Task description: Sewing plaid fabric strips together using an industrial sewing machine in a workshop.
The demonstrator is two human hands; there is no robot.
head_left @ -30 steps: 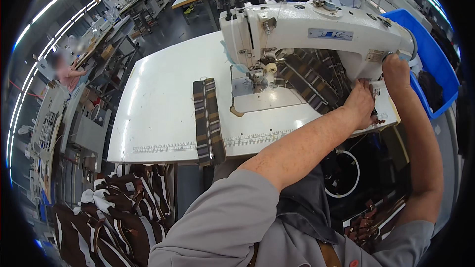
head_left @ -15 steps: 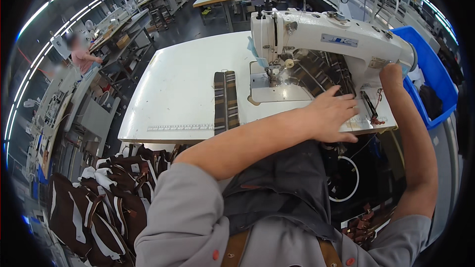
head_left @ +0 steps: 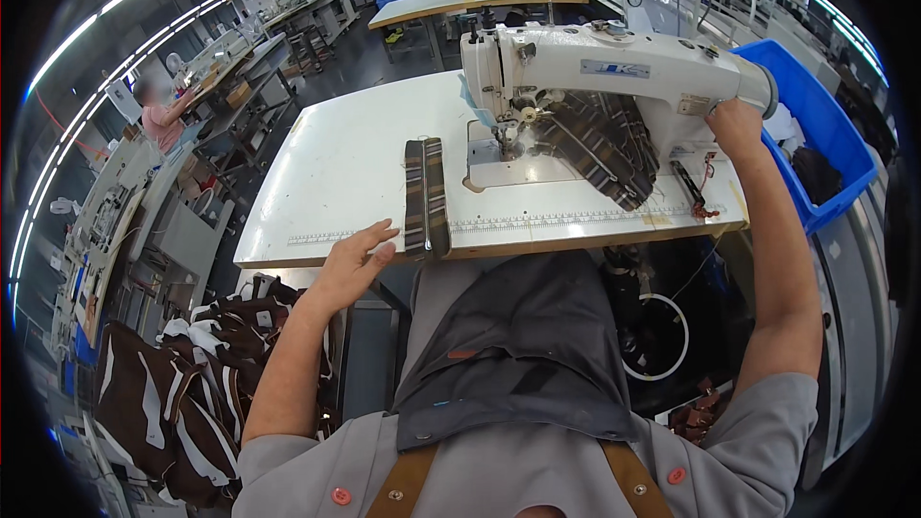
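My left hand [head_left: 353, 267] is open at the table's front edge, fingers apart. Its fingertips are just left of a brown and grey striped fabric piece with a zipper [head_left: 425, 194], which lies lengthwise over the table edge. My right hand [head_left: 737, 127] is against the right end of the white sewing machine [head_left: 614, 56], by its handwheel [head_left: 763, 86]; its fingers are mostly hidden. More striped fabric [head_left: 600, 149] lies folded under the machine arm, right of the needle area.
A white table [head_left: 331, 158] with a ruler strip carries the machine. Dark brown garments with white strips [head_left: 182, 393] are heaped at lower left. On the right stands a blue bin [head_left: 839, 197] holding dark and white cloth. Someone in pink [head_left: 163, 120] sits far left.
My left hand has swung from the fabric by the machine arm to the left, beside the zippered piece. The folded fabric now spreads toward the front edge. My right hand stays at the machine.
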